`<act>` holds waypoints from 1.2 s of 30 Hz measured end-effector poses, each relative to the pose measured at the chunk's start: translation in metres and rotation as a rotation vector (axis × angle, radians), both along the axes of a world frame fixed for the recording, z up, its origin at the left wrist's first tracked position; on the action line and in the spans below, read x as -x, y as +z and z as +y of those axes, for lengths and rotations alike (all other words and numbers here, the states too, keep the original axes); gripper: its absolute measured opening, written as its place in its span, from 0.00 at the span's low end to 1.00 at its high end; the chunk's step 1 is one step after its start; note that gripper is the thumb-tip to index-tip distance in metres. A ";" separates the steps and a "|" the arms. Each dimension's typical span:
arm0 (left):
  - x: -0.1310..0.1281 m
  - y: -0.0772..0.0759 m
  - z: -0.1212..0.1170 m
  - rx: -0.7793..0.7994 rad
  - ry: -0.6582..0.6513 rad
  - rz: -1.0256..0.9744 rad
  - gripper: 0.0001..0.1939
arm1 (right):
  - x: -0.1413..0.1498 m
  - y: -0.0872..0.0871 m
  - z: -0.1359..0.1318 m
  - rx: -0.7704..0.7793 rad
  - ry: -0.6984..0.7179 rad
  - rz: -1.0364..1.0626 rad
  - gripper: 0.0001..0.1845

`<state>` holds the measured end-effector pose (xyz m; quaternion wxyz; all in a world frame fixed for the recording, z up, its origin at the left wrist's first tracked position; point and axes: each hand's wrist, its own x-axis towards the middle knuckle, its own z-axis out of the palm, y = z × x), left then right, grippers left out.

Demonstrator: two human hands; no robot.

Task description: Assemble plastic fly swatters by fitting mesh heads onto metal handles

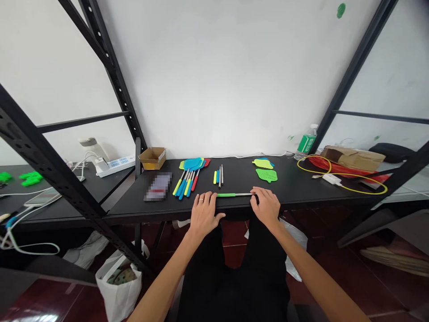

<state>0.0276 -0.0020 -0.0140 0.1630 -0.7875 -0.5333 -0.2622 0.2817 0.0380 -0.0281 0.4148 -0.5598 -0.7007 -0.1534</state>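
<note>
A slim metal rod with a green grip (pixel 226 195) lies across the front of the black table top (pixel 295 194). My left hand (pixel 204 214) is curled over the rod's green end, which disappears under my fingers. My right hand (pixel 264 206) grips the metal end, and its tip is hidden. Beyond my hands lie several fly swatters (pixel 189 181) with blue heads and yellow, blue and red handles. Several loose rods (pixel 218 176) sit to their right. Green and yellow swatter heads (pixel 264 170) form a small stack further right.
At the table's left end stands a small cardboard box (pixel 152 158), with a pixelated flat item (pixel 158 186) in front of it. A water bottle (pixel 306 142), yellow cable (pixel 335 179) and cardboard package (pixel 353 158) are on the right. Black shelf uprights (pixel 50 156) flank the table.
</note>
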 end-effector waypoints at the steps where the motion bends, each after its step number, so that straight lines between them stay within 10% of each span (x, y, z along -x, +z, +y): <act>1: 0.000 0.000 0.000 0.002 0.001 0.004 0.34 | 0.000 0.000 0.000 0.001 0.000 0.001 0.10; 36: 0.000 -0.003 0.001 0.007 0.029 -0.007 0.39 | 0.000 0.001 -0.001 0.005 -0.004 -0.005 0.10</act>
